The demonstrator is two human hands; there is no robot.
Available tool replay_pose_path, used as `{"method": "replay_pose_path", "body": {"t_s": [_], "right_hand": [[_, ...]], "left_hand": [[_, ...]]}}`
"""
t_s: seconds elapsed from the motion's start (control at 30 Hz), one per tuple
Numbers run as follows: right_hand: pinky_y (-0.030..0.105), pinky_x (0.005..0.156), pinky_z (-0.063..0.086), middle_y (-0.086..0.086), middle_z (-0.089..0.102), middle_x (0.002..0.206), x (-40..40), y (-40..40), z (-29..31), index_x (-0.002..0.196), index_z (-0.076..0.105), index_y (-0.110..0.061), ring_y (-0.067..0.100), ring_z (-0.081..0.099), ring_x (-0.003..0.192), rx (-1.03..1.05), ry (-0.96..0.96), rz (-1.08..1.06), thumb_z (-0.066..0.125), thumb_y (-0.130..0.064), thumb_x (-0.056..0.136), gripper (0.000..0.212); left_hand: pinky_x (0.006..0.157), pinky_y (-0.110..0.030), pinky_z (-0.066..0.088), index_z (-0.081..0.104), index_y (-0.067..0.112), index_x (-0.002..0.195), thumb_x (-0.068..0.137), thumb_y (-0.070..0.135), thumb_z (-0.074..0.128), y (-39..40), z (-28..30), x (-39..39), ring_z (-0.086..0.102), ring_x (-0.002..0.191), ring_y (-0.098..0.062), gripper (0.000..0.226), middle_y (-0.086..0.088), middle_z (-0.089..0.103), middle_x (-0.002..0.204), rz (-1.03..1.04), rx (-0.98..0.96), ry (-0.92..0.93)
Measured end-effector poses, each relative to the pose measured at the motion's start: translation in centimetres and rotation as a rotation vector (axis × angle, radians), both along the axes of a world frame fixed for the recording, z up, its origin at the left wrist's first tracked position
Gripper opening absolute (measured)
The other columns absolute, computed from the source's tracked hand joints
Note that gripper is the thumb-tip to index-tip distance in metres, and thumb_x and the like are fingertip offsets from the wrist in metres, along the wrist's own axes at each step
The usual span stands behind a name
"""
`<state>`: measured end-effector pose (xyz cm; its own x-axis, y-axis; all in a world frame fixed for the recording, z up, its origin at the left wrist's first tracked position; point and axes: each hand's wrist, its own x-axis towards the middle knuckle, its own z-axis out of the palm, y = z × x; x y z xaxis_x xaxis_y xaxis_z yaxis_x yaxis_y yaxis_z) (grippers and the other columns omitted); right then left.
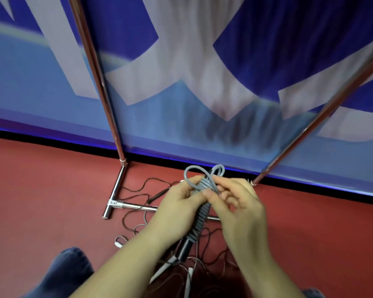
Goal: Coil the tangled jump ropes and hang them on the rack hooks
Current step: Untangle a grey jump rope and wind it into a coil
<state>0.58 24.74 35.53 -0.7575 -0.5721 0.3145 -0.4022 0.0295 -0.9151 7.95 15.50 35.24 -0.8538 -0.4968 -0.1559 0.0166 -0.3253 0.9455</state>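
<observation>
From the head camera, the blue and white printed banner (181, 72) behind the chrome tube rack (116, 203) carries large white shapes, too blurred to read. The left hand (179, 203) closes around the grey coiled jump rope (202, 186), wound onto its dark ribbed handles (199, 222). The right hand (237, 203) pinches the rope's loops between thumb and fingers. Thin dark tangled ropes (138, 220) lie on the red floor (52, 190) beneath.
</observation>
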Motion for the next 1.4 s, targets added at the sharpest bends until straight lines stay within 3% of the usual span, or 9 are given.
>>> {"method": "replay_pose_path", "body": {"t_s": [0.2, 0.33, 0.47, 0.53, 0.77, 0.97, 1.13, 1.23, 1.4], "right_hand": [[0.006, 0.065, 0.036, -0.018, 0.047, 0.085, 0.0, -1.0, -1.6, 0.094, 0.064, -0.039, 0.002, 0.047, 0.065, 0.168, 0.12, 0.021, 0.055, -0.043, 0.082, 0.016], [0.007, 0.064, 0.035, -0.016, 0.048, 0.084, 0.3, -1.1, -2.0, 0.085, 0.062, -0.021, -0.001, 0.049, 0.068, 0.239, 0.169, -0.024, 0.045, -0.044, 0.088, 0.029], [0.017, 0.052, 0.035, -0.008, 0.047, 0.06, 0.1, -1.4, -1.0, 0.075, 0.058, -0.026, 0.003, 0.04, 0.051, 0.149, -0.287, -0.038, 0.044, -0.035, 0.095, 0.026], [0.021, 0.051, 0.035, -0.004, 0.045, 0.057, -0.2, -1.2, -0.8, 0.074, 0.058, -0.022, 0.007, 0.038, 0.051, 0.182, -0.376, -0.037, 0.043, -0.03, 0.099, 0.03], [0.006, 0.069, 0.034, -0.009, 0.049, 0.085, -1.6, -0.6, -0.7, 0.078, 0.052, -0.017, -0.002, 0.048, 0.078, 0.474, -0.031, 0.045, 0.039, -0.019, 0.099, 0.025], [0.027, 0.066, 0.031, -0.011, 0.042, 0.08, -2.1, -0.4, -0.9, 0.071, 0.038, -0.03, 0.0, 0.043, 0.074, 0.608, 0.082, 0.113, 0.037, -0.026, 0.099, 0.029], [0.028, 0.064, 0.03, -0.01, 0.044, 0.078, -2.2, 0.0, -0.7, 0.07, 0.037, -0.029, 0.001, 0.044, 0.073, 0.66, 0.099, 0.146, 0.038, -0.027, 0.099, 0.029], [0.016, 0.056, 0.031, -0.008, 0.044, 0.069, -2.3, 0.0, -0.5, 0.07, 0.039, -0.026, 0.004, 0.043, 0.064, 0.688, 0.083, 0.143, 0.039, -0.029, 0.099, 0.029], [0.026, 0.057, 0.029, -0.006, 0.037, 0.065, -2.1, 0.2, -0.8, 0.064, 0.031, -0.023, 0.008, 0.035, 0.06, 0.729, 0.103, 0.241, 0.04, -0.027, 0.099, 0.036]], "left_hand": [[0.092, -0.047, 0.048, 0.07, 0.013, 0.1, 0.087, 0.019, 0.057, -0.4, -0.9, 0.4, 0.064, 0.092, -0.024, 0.019, -0.013, 0.071, 0.096, 0.044, -0.037, -0.082], [0.082, -0.035, 0.049, 0.069, 0.01, 0.104, 0.094, 0.009, 0.055, -0.1, -0.8, 0.6, 0.063, 0.082, -0.016, 0.017, -0.008, 0.072, 0.09, 0.088, -0.013, -0.125], [0.063, -0.029, 0.042, 0.068, 0.01, 0.109, 0.095, 0.009, 0.052, -0.2, -0.5, 0.7, 0.052, 0.065, -0.014, 0.021, -0.003, 0.064, 0.078, 0.162, 0.037, -0.116], [0.059, -0.027, 0.042, 0.067, 0.011, 0.11, 0.095, 0.011, 0.053, -0.5, -0.4, 0.8, 0.051, 0.058, -0.01, 0.021, 0.003, 0.062, 0.07, 0.193, 0.057, -0.13], [0.055, -0.025, 0.044, 0.069, 0.024, 0.098, 0.094, 0.008, 0.053, -0.9, 0.3, 1.0, 0.051, 0.057, -0.013, 0.023, 0.001, 0.062, 0.069, 0.172, 0.096, -0.119], [0.065, -0.03, 0.048, 0.056, 0.039, 0.125, 0.095, 0.007, 0.054, -1.7, 0.4, 1.4, 0.055, 0.059, -0.011, 0.044, 0.008, 0.059, 0.063, 0.076, -0.053, -0.182], [0.084, -0.041, 0.053, 0.057, 0.062, 0.113, 0.096, 0.01, 0.052, -1.8, 0.0, 1.5, 0.06, 0.078, -0.008, 0.054, 0.019, 0.069, 0.106, -0.016, -0.243, -0.193], [0.09, -0.039, 0.051, 0.049, 0.066, 0.117, 0.097, 0.016, 0.052, -2.0, 0.0, 1.7, 0.059, 0.082, 0.001, 0.054, 0.025, 0.063, 0.116, -0.074, -0.354, -0.205], [0.112, -0.027, 0.033, 0.028, 0.072, 0.126, 0.085, 0.042, 0.044, -2.2, -0.4, 1.9, 0.042, 0.126, 0.011, 0.054, 0.032, 0.046, 0.137, -0.168, -0.601, -0.284]]}}
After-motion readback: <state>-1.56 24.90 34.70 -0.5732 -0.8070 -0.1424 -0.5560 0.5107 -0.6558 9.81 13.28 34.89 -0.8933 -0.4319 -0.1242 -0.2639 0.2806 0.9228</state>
